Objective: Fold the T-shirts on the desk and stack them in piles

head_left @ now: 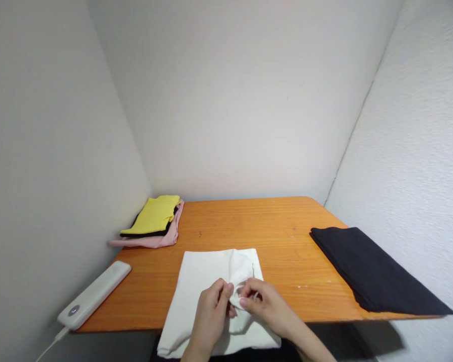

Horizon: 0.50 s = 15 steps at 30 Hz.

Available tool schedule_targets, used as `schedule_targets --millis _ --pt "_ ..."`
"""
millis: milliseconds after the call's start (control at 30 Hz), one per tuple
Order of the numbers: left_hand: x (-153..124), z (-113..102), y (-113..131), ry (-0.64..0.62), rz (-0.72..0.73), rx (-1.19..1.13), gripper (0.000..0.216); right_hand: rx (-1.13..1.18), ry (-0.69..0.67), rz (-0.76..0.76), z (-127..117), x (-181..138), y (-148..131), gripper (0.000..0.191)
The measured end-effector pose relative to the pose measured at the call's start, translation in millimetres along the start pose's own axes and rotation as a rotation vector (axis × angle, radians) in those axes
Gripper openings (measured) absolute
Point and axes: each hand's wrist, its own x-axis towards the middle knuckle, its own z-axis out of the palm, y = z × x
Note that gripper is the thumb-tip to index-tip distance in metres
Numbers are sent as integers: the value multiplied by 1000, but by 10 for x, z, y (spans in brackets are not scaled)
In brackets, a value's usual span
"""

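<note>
A white cloth (206,281) lies flat on the near middle of the orange wooden table (279,226), its front edge hanging over the table's edge. My left hand (211,314) and my right hand (266,301) meet over the cloth's right half. Both pinch a raised fold of the white fabric between thumb and fingers, with the fingertips almost touching each other.
A stack of folded clothes, yellow (156,213) on top of black and pink (162,239), sits in the far left corner. A folded black cloth (373,269) lies at the right edge. A white power bank (94,294) with a cable rests at the near left. Walls close in on three sides.
</note>
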Motion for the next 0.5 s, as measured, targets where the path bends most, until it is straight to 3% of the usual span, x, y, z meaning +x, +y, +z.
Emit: schedule_targets --millis 67,133,300,400,500 --pt "-83 -50 61 15 16 -11 39 113 -9 4 -97 -80 -90 36" --pt "-180 -147 132 18 22 -48 39 125 75 -10 -252 -183 -161 37" --pt "-501 -568 304 -17 -3 -138 31 -270 499 -67 -846 -586 -301 36" --pt "-688 -844 348 148 2 -64 28 -563 813 -36 -1173 -881 -458 38" --pt "-813 -1019 387 391 -35 152 28 -620 1059 -9 -1318 -1114 -660 43"
